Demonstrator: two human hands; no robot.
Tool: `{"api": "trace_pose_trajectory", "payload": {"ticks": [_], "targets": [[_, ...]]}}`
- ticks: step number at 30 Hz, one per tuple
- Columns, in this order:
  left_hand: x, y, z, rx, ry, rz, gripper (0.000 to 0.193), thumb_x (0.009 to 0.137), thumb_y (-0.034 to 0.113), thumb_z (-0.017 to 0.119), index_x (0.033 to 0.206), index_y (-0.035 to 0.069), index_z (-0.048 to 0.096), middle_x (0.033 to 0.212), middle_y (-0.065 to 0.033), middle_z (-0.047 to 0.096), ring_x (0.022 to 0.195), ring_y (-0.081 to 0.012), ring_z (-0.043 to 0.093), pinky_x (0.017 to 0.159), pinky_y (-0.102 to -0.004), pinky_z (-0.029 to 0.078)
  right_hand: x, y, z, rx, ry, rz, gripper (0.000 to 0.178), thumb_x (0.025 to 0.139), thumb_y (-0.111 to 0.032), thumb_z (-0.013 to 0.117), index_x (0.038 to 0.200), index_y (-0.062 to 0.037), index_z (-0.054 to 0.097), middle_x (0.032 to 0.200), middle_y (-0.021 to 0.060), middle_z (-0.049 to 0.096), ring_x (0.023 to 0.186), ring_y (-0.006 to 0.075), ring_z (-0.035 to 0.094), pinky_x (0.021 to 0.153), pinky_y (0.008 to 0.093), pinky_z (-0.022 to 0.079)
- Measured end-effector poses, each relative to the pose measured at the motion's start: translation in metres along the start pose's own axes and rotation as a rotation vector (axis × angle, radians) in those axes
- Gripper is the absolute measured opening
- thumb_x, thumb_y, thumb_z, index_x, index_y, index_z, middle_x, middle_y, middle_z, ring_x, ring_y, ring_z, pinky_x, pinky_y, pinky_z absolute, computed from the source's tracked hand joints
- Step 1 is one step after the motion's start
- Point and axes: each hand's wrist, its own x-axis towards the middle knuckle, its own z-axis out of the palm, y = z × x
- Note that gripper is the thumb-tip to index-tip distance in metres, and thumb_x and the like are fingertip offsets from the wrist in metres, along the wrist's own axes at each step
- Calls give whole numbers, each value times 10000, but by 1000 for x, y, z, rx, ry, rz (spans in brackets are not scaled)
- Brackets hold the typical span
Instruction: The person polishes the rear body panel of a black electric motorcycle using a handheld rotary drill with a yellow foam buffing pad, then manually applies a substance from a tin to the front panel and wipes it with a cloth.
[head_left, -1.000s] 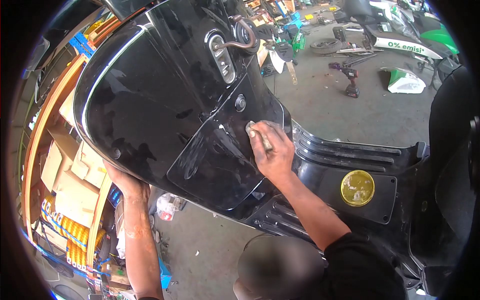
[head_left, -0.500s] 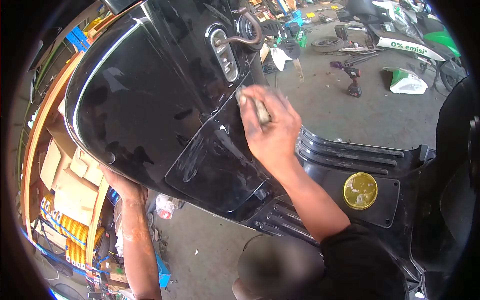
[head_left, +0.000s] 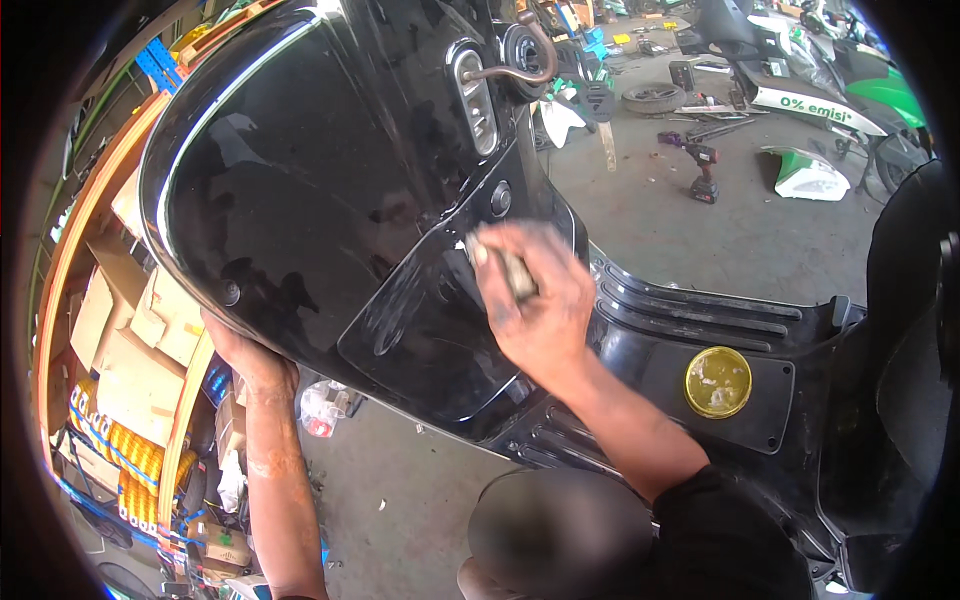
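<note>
A: Where does the pale pad (head_left: 518,279) sit?
B: In the right hand (head_left: 543,300), gripped between the thumb and the bent fingers (head_left: 550,255). The fingers are drawn together around it, and part of it shows in the gap between them and the thumb.
A: And against the scooter?
B: It's at the upper part of the black glove-box lid (head_left: 440,350), just below the round lock (head_left: 501,198). Motion blur hides exactly where it touches.
A: What about the left hand (head_left: 250,355)?
B: It supports the lower left edge of the glossy black leg shield (head_left: 270,170). Its fingertips are out of sight behind the edge, so I can't tell how they are set.
A: Any writing?
B: Green lettering runs along a white body panel (head_left: 815,106) in the upper right. I make out none on the pad.
A: Which way does the pad point?
B: Its long axis slants from upper left to lower right, the upper end toward the lid, the lower toward the palm.
</note>
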Motion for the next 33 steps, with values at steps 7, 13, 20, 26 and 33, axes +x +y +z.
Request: {"api": "trace_pose_trajectory", "payload": {"ticks": [7, 13, 20, 26, 33], "targets": [[-3, -4, -2, 22, -47, -10, 488, 971, 473, 423, 1182, 59, 572, 1006, -77, 614, 871, -198, 601, 765, -357, 539, -6, -1, -1, -69, -45, -84, 160, 793, 13, 692, 947, -24, 674, 883, 123, 686, 769, 276, 671, 688, 343, 533], [-5, -5, 5, 15, -47, -44, 496, 975, 479, 419, 1184, 55, 570, 994, -86, 618, 889, -211, 605, 780, -372, 538, -11, 25, -7, -13, -36, -107, 168, 787, 12, 693, 943, -46, 676, 903, 112, 683, 809, 268, 666, 695, 337, 537], [-6, -9, 7, 26, -14, -36, 509, 978, 492, 408, 1190, 55, 560, 1009, -95, 618, 906, -224, 609, 795, -403, 542, 9, 22, -3, 8, -15, -105, 121, 816, -16, 697, 933, -37, 681, 894, 128, 684, 803, 280, 677, 707, 334, 533], [-6, -8, 5, -29, -49, -76, 517, 976, 499, 416, 1203, 53, 547, 1035, -99, 619, 934, -236, 615, 833, -410, 550, 31, 7, 0, -54, 17, -152, 157, 799, 12, 685, 949, -34, 674, 911, 111, 689, 830, 288, 665, 712, 356, 541], [-10, -1, 5, -67, -25, -101, 412, 991, 399, 437, 1196, 56, 535, 998, -66, 578, 916, -214, 586, 845, -409, 514, 6, 2, 10, -12, -45, -189, 124, 812, -8, 688, 934, -18, 668, 879, 138, 679, 784, 292, 665, 685, 344, 529]]}}
